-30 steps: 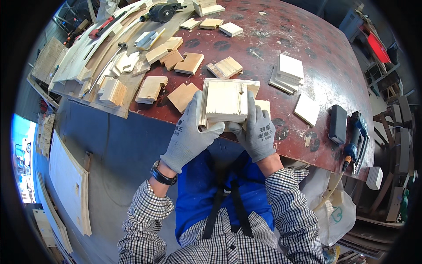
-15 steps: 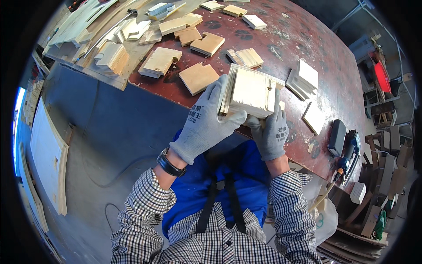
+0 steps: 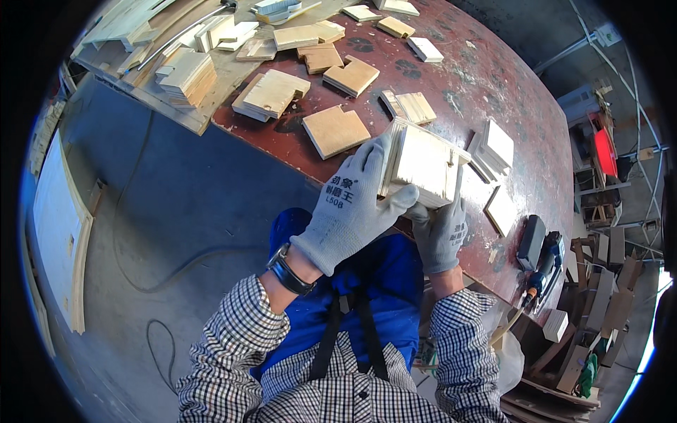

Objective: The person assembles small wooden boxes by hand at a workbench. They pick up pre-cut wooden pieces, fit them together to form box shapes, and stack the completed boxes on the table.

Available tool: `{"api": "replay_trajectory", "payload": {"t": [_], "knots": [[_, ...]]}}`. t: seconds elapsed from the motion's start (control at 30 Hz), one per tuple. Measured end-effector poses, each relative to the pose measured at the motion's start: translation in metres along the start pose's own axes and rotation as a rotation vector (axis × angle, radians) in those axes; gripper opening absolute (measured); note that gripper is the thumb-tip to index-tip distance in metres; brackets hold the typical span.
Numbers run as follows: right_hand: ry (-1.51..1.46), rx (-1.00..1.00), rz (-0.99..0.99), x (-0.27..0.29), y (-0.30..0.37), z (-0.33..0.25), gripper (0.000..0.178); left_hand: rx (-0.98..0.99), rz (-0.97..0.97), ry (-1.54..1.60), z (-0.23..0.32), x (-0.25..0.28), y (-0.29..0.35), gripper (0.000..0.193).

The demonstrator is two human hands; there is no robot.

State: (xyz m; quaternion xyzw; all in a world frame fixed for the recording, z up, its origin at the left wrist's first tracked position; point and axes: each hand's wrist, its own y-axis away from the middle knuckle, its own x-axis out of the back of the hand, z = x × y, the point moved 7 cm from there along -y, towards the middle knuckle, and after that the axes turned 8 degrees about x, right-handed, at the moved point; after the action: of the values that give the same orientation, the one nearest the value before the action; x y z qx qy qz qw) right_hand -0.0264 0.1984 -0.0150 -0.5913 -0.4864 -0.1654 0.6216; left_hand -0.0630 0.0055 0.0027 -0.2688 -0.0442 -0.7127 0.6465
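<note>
Both hands wear grey work gloves and grip one stack of pale plywood pieces [image 3: 425,163] over the near edge of the dark red table [image 3: 486,92]. My left hand [image 3: 360,201] clasps the stack's left side, its thumb along the near edge. On the other side, my right hand [image 3: 444,233] holds the stack from the right and below, with some fingers hidden behind the wood. A notched wood piece [image 3: 336,131] lies on the table just beyond my left hand. To the right of the stack sit a small pile of plywood blocks [image 3: 493,149] and a single flat piece [image 3: 501,211].
Several notched plywood pieces [image 3: 275,93] are scattered across the table's left and far parts. A wooden bench [image 3: 134,88] adjoins at left, bearing a block stack [image 3: 189,76]. A power tool [image 3: 544,271] with a hose and a dark block [image 3: 531,242] lie at the right edge.
The stack and both hands appear shifted slightly right and a little lower in view. The whole scene has also shifted as the head turned. Both hands keep hold of the stack.
</note>
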Motion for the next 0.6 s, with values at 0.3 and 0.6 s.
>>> {"api": "replay_trajectory", "payload": {"t": [0.3, 0.6], "knots": [[-0.009, -0.018, 0.012, 0.004, -0.003, -0.002, 0.103, -0.066, -0.027, -0.021, 0.023, 0.008, -0.004, 0.072], [-0.009, -0.022, 0.027, 0.008, -0.009, -0.004, 0.101, -0.209, -0.034, -0.179, 0.025, 0.003, -0.007, 0.054]]}}
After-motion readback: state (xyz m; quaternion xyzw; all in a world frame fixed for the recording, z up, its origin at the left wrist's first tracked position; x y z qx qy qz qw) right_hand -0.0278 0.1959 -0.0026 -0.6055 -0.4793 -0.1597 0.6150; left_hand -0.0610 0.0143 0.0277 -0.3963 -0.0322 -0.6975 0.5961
